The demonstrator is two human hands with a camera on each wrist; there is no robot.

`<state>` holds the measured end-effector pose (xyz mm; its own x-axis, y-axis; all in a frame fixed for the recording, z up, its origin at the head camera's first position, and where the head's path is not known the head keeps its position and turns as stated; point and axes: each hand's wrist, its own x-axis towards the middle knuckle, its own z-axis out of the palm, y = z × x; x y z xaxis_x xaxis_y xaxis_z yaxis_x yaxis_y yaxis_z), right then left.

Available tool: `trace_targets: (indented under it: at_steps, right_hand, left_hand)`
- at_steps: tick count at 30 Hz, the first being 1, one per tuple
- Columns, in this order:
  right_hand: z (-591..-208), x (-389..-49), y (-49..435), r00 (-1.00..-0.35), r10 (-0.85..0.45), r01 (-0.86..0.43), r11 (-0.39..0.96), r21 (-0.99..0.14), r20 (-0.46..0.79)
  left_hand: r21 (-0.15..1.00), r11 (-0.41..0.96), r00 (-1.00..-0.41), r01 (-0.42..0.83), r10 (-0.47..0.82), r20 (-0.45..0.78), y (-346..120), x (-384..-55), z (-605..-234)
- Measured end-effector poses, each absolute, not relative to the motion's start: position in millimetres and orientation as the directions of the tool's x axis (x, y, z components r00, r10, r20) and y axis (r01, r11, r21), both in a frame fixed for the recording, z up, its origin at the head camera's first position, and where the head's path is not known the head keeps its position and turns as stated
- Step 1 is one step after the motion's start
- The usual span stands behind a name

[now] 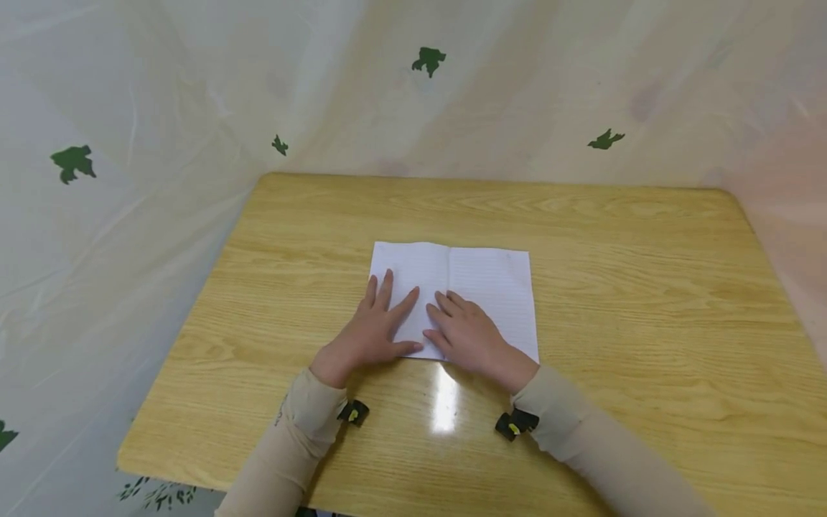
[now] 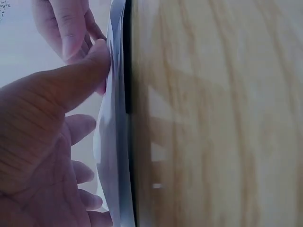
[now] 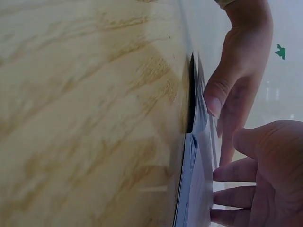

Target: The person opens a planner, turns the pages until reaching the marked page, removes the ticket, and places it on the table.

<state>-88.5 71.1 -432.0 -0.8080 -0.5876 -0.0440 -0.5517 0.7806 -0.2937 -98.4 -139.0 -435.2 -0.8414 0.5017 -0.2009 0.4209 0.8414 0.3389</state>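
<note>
An open notebook (image 1: 489, 276) with lined white pages lies flat on the wooden table, its fold running down the middle. My left hand (image 1: 377, 327) rests with spread fingers on the left page, the thumb near the bottom edge. Beside it, my right hand (image 1: 468, 334) touches the page around the fold, fingers extended and pointing left. In the left wrist view the left thumb (image 2: 78, 75) presses at the edge of the notebook (image 2: 113, 123). From the right wrist, the stacked pages (image 3: 191, 175) show a dip at the fold, with the right fingertips on the paper.
The wooden table (image 1: 633, 287) stretches out on all sides of the notebook. Behind it and at the left hangs a pale curtain (image 1: 349, 86) with green leaf-like or bird-like shapes. Dark wrist cameras (image 1: 354, 412) sit below both cuffs, above the table's near part.
</note>
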Motion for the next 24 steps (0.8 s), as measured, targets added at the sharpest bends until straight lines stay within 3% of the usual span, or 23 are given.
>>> trace_targets:
  at_steps: [8, 17, 24]
  right_hand:
    - [-435.8, -88.9, 77.9, -0.779, -0.624, -0.594, 0.763, -0.255, -0.051]
    - [-443.3, -92.6, 91.3, -0.767, -0.64, -0.582, 0.723, -0.372, -0.044]
    - [-447.8, -105.8, 113.3, -0.814, -0.58, -0.516, 0.743, -0.427, -0.025]
  left_hand:
    - [0.258, 0.859, -0.835, 0.442, 0.499, -0.232, -135.3, -97.5, -437.2]
    - [0.295, 0.857, -0.819, 0.423, 0.501, -0.28, -135.8, -96.9, -433.4]
    - [0.308, 0.851, -0.818, 0.426, 0.507, -0.271, -137.2, -97.7, -436.0]
